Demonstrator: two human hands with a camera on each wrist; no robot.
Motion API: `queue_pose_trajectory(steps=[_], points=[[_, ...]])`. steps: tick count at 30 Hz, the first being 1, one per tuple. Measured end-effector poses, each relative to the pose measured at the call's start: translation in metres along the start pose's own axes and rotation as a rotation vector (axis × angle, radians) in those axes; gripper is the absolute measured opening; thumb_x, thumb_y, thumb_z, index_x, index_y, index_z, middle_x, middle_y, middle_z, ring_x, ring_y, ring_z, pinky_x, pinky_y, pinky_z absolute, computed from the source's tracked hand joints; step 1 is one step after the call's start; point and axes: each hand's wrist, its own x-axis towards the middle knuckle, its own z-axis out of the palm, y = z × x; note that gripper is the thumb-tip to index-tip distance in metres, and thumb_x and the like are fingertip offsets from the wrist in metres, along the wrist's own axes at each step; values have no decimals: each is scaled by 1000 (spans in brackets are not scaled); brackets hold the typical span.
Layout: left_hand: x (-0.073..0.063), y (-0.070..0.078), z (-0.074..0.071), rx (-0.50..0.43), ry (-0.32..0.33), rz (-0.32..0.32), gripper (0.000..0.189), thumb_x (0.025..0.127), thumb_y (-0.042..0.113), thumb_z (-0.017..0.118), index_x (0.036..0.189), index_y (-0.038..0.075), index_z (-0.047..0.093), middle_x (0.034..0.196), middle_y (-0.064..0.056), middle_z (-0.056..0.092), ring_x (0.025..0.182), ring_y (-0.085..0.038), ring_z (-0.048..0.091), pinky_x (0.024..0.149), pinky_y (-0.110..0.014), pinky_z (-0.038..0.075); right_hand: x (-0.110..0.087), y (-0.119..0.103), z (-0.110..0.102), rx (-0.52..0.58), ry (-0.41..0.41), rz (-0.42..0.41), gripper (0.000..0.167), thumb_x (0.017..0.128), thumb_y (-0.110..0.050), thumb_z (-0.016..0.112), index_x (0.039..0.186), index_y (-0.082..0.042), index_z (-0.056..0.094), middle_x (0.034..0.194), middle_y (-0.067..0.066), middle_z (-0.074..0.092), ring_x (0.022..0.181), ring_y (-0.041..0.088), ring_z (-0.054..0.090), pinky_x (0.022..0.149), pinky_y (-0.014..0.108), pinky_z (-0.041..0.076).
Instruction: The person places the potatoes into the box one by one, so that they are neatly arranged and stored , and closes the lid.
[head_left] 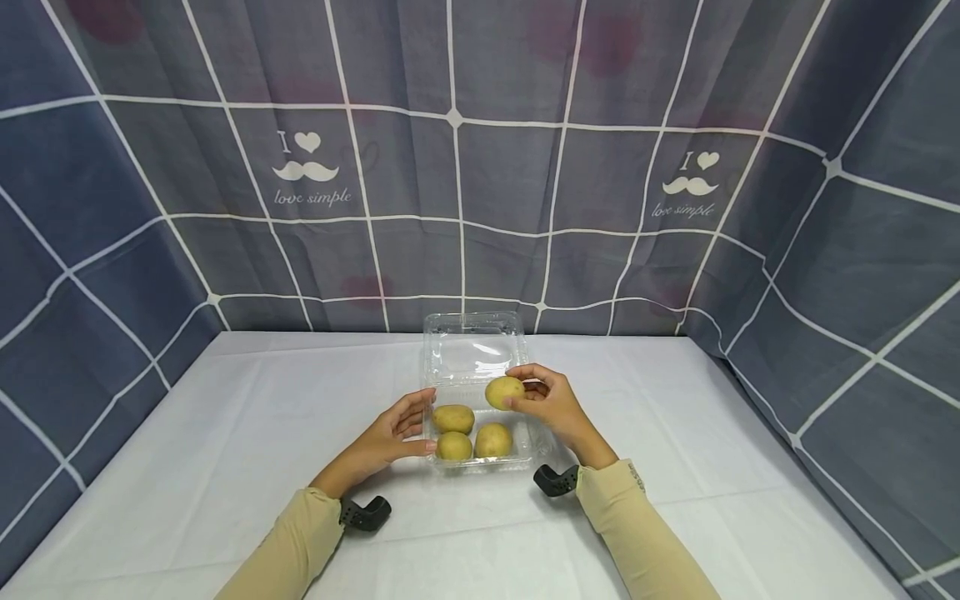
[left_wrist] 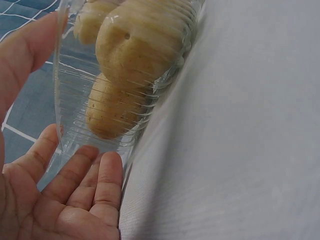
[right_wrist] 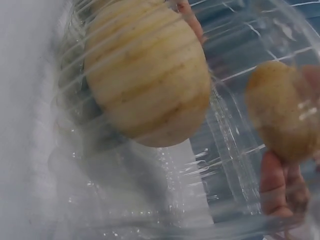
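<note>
A clear plastic clamshell container [head_left: 531, 446] stands on the table with its lid [head_left: 474, 348] raised at the back. Inside it lie a potato [head_left: 453, 418] at the back left, a second potato [head_left: 453, 447] at the front left and a third potato [head_left: 493, 440] at the front right. My right hand [head_left: 551, 404] pinches another potato [head_left: 504, 392] between thumb and fingers, above the container's back right part. At the container's left side, my left hand [head_left: 397, 429] rests with thumb and fingers spread along the rim, and its loosely extended fingers [left_wrist: 109, 175] are against the ribbed wall.
A white cloth [head_left: 360, 558] covers the table. Dark checked curtains [head_left: 502, 175] hang behind and along both sides. Each wrist carries a black camera mount, one [head_left: 365, 513] on the left and one [head_left: 556, 481] on the right.
</note>
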Motion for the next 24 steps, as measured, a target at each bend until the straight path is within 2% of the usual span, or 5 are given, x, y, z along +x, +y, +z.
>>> queue_pose_trajectory(steps=[10,16,19,24], points=[[-1,2,1,-4,2,-6,93,95,9,84,167,-6,26,170,-33,29,156,-53,30,126,-60,34,-1,-2,3,-156,-28,-43,43,87,7,80,126,17,67,121,24,72,95,13,66,86,18,58],[-1,2,0,-7,-2,-6,94,95,9,84,167,-6,26,169,-34,30,156,-53,29,127,-62,32,-2,-1,5,-277,-13,-70,40,87,5,84,125,12,72,121,23,74,99,19,70,88,20,60],[-1,2,0,-7,-2,-2,93,95,8,84,167,-6,26,169,-34,31,157,-53,29,127,-62,32,-2,1,7,-344,-11,-103,38,87,4,86,123,10,74,119,22,75,99,24,73,89,26,63],[-1,1,0,-2,-2,2,93,95,8,83,167,-7,26,168,-34,32,157,-53,29,127,-61,32,-2,1,10,-409,-19,-134,38,88,3,87,122,11,74,119,25,75,100,33,75,91,42,65]])
